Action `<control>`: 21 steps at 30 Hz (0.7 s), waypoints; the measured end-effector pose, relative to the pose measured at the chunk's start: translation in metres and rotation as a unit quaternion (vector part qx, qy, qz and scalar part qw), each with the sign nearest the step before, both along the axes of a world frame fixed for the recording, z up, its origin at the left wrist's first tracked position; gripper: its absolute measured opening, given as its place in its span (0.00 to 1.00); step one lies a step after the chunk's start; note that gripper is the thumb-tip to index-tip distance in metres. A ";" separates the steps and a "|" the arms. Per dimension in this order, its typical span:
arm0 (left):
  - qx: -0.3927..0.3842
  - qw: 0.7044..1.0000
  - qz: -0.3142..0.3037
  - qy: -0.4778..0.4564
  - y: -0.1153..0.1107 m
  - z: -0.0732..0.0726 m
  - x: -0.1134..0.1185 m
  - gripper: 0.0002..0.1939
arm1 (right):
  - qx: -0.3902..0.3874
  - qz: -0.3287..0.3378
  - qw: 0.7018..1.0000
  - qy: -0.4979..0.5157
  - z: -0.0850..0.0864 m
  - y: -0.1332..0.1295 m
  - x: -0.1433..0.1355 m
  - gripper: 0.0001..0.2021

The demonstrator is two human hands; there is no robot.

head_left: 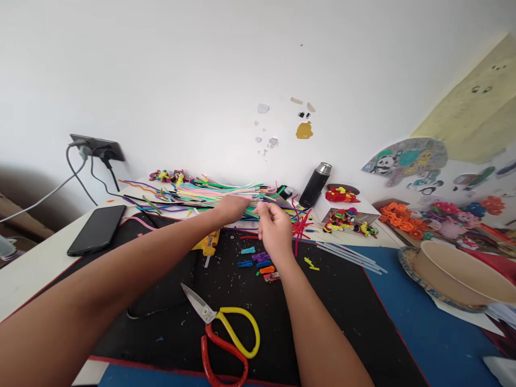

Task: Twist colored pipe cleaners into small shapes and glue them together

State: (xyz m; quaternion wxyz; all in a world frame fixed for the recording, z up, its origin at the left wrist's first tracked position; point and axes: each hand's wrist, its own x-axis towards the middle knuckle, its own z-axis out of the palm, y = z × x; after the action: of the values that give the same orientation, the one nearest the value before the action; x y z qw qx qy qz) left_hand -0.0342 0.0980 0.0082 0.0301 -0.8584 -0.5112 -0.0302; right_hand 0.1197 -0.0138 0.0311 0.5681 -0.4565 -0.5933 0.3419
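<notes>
Over the front of a heap of coloured pipe cleaners [217,189], my left hand [234,208] is closed, its fingertips turned away from view. My right hand [276,228] is just to its right, thumb and fingers pinched together, close to the left fingertips. Whatever either hand grips is too small or hidden to make out. Below them on the black mat [250,301] lie small folded pipe-cleaner bundles [261,258] in blue, purple and orange. Scissors [217,322] with red and yellow handles lie nearer me, blades apart. A yellow glue gun [208,244] is partly behind my left forearm.
A phone [97,230] lies at the left. A black flask [315,185] stands by a white box [346,207] with pipe-cleaner figures. Glue sticks [352,255] lie to the right, near a bowl [463,274]. Cables [83,177] hang from a wall socket.
</notes>
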 end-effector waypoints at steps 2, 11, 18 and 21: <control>0.001 1.000 -0.016 -0.002 -0.004 -0.001 0.005 0.12 | 0.048 -0.004 0.993 -0.109 -0.002 -0.005 -0.004 0.18; 0.069 0.985 -0.154 -0.038 0.002 0.003 0.035 0.17 | 0.164 0.027 0.885 -0.435 0.001 -0.026 -0.025 0.19; 0.118 0.974 -0.185 -0.055 0.032 -0.005 0.080 0.22 | 0.182 0.017 0.871 -0.455 0.006 -0.026 -0.023 0.21; 0.103 0.983 -0.147 -0.027 0.043 -0.007 0.094 0.23 | 0.179 0.000 0.874 -0.451 0.008 -0.025 -0.022 0.21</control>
State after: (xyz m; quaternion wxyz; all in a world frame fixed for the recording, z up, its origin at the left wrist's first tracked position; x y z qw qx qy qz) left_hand 0.0596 0.1406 0.0008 0.1000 -0.9153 -0.3742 -0.1104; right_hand 0.0978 -0.0392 0.0390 0.3110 -0.4515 -0.8362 -0.0132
